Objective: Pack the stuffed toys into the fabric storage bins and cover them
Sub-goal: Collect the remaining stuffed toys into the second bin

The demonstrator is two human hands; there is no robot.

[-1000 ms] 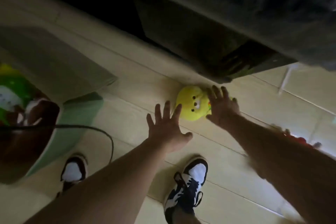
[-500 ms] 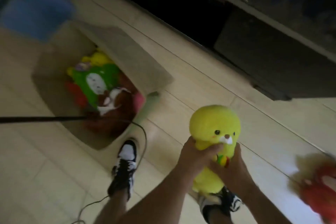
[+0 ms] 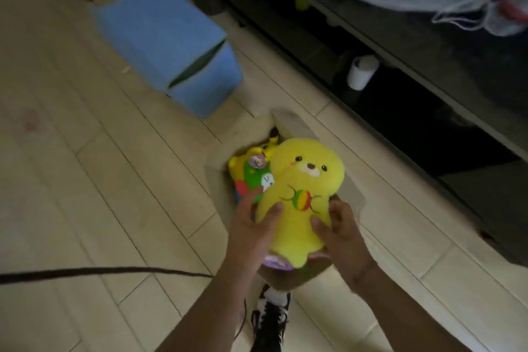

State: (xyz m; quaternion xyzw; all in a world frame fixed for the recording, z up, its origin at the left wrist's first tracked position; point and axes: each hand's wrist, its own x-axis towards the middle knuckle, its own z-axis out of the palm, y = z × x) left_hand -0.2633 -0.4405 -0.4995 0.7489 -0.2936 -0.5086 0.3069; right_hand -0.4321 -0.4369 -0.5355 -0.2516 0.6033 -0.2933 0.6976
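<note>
Head view, looking down at a pale plank floor [image 3: 85, 180]. Both hands hold a yellow stuffed toy [image 3: 300, 194] at centre frame, face up, a small striped ball stitched on its belly. Left hand [image 3: 251, 226] grips the toy's left flank, thumb pressed into the plush front, fingers wrapped behind. Right hand [image 3: 340, 234] grips the opposite flank the same way, thumb on the front.

Toy sits over the mouth of a beige fabric bin [image 3: 291, 123], which lies just behind and under it, centre frame. Whether the toy touches the bin's contents: cannot tell, view blocked by the toy itself. Inside the bin, left of the held toy: a green toy [image 3: 254, 176] with a white patch and another small yellow toy [image 3: 270, 143] at the far edge.

Blue fabric bin [image 3: 160, 37] at upper left, blurred, flap partly ajar. Dark cable [image 3: 100, 270] crosses the lower left. One black-and-white shoe [image 3: 270, 320] at bottom centre. Dark low furniture [image 3: 400, 94] runs along the upper right.
</note>
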